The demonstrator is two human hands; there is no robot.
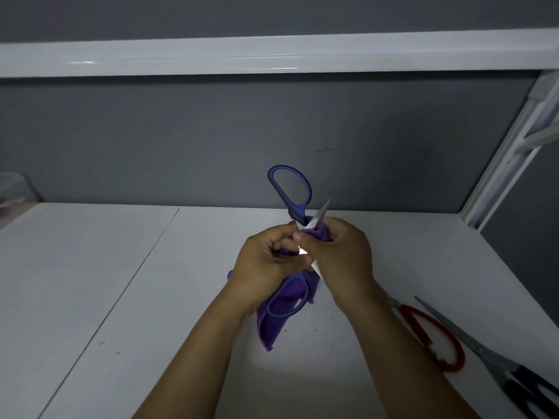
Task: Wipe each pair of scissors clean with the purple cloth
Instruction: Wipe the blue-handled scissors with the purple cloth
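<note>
Left hand: my left hand (266,264) has its fingers curled round the blue scissors (292,192) near the pivot, with the thumb across the front.
Right hand: my right hand (344,258) has its fingers curled too. They pinch a bunch of the cloth (272,325) against a blade, and the thumb presses on the bright metal.
Blue scissors: up in the air over the counter (90,282), between both hands and opened wide. One loop points up and away and the other hangs below my left hand. One blade tip pokes out above my right fingers.
Cloth: purple. Part of it is bunched at the blades under my right fingers, and the rest hangs down behind the lower loop, its tail close to the counter.
Red scissors (435,340): flat on the counter to my right, partly hidden by my forearm. Neither hand touches them.
Black scissors (520,385): long grey blade and dark handles, just beside the red pair and running into the frame corner.
Step in hand: I judge this to be the blade wipe on the blue pair.
Done: I cannot tell whether the red or black pair has been cleaned, since nothing on them shows it.
Left: at least finishing both blue blades, then any pair not yet wiped.
Care: the open edges sit close to my thumbs, so the cloth should stay between skin and steel.
</note>
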